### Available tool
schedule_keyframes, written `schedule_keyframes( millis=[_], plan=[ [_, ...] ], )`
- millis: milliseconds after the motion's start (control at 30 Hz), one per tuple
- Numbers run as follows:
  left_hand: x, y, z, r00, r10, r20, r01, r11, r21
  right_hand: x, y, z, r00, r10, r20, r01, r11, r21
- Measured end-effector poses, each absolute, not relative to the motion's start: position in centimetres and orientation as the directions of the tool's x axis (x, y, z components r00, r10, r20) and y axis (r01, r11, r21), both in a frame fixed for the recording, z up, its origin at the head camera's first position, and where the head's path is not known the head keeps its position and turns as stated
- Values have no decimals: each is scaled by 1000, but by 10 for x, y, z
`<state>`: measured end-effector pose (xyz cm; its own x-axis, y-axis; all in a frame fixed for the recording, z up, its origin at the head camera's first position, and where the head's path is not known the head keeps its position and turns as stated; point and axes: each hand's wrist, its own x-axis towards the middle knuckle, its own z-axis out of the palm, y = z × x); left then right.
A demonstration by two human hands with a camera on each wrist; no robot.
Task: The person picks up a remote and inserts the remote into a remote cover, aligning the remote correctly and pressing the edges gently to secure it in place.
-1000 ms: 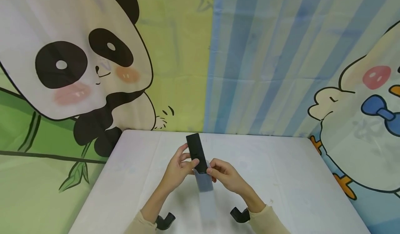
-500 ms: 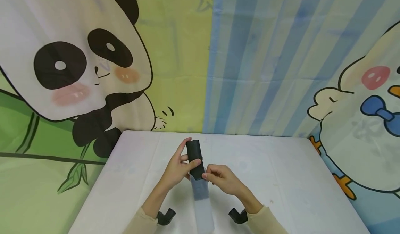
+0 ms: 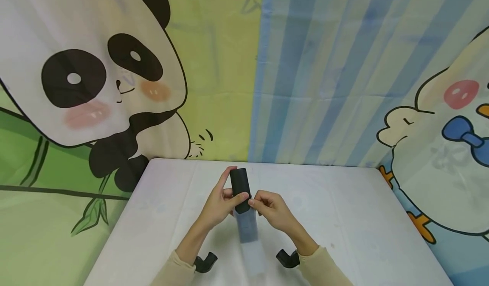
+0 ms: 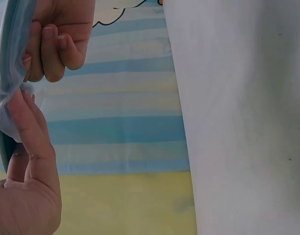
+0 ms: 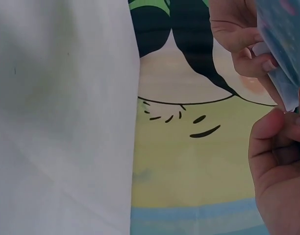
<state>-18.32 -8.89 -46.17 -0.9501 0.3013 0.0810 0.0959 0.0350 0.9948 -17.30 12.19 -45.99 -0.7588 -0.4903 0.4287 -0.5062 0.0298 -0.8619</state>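
A long black flat-sided object (image 3: pixel 238 180) stands tilted, its lower part inside a translucent plastic sleeve (image 3: pixel 253 256). The dark shape shows through the upper part of the sleeve. My left hand (image 3: pixel 217 207) grips the object, thumb across its front and fingers behind. My right hand (image 3: pixel 274 211) pinches the sleeve's right edge at its mouth. In the left wrist view the sleeve (image 4: pixel 15 54) runs between both hands at the left edge. The right wrist view has its bluish film (image 5: pixel 282 39) beside the curled fingers of my right hand (image 5: pixel 282 181).
A white-covered table (image 3: pixel 336 218) lies under both hands. Behind it hangs a printed cloth (image 3: pixel 305 74) with a panda and a bird. Dark curved pieces sit at the left wrist (image 3: pixel 206 262) and right wrist (image 3: pixel 287 259).
The black object sits slightly deeper in the sleeve, with more of its dark shape showing through the plastic. Both hands dipped and then rose a little; the right hand stays at the sleeve's mouth.
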Motion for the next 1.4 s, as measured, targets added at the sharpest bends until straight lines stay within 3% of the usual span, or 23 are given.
schedule_keyframes(
  millis=[233,533,733,933,1067,1200,1400],
  plan=[
    [-181,-88,-462,-959,250,133,137,-1,991,-175,121,-462,-782,-499,372,-455,50,-889],
    [-183,-83,-464,-966,174,189,180,-65,982,-171,113,-452,-877,-363,315,-384,136,-913],
    [-182,-79,-466,-948,265,179,170,-55,984,-184,113,-470,-887,-359,289,-352,123,-928],
    [-178,-77,-470,-948,289,137,134,-31,990,-188,118,-467,-912,-368,179,-218,68,-974],
    [-174,-76,-479,-954,282,101,75,-101,992,-191,124,-462,-940,-299,166,-177,9,-984],
    [-168,-75,-490,-938,344,52,25,-84,996,-193,129,-460,-964,-193,182,-187,8,-982],
    [-163,-72,-493,-909,406,100,96,-30,995,-193,130,-463,-971,-145,188,-190,4,-982]
  ],
)
